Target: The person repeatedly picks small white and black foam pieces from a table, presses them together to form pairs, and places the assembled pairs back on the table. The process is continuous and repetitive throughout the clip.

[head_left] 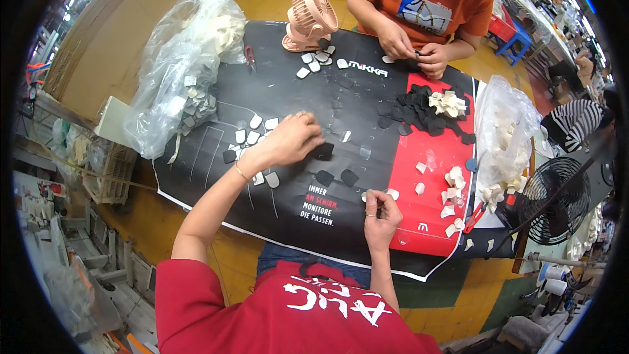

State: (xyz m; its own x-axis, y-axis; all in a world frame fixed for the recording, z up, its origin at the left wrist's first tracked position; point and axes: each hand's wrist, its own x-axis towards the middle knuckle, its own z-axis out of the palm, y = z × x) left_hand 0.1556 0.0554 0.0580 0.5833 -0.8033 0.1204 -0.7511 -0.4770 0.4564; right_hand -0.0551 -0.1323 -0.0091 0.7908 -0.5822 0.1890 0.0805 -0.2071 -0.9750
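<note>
The left hand (293,139) is at the centre of the frame, its fingers bent downward beside a flat, matte black patch (323,151); whether they grip it, I cannot tell. The right hand (382,219), right of lower centre, has its thumb and fingers drawn close together, with small pale pieces (392,194) at the fingertips; its grip is unclear.

Two more black patches (349,177) with rounded edges lie below centre on the smooth black-and-red worktop (282,82). Left of centre, thin white patches (252,137), square at one end and rounded at the other, lie scattered. A crinkled, see-through plastic bag (167,59) fills the upper left. Ribbed pink fan (312,18) stands at upper centre. At upper right, soft black scraps (419,110) are heaped under curled cream ones (447,103), near a co-worker's hands (414,49).
</note>
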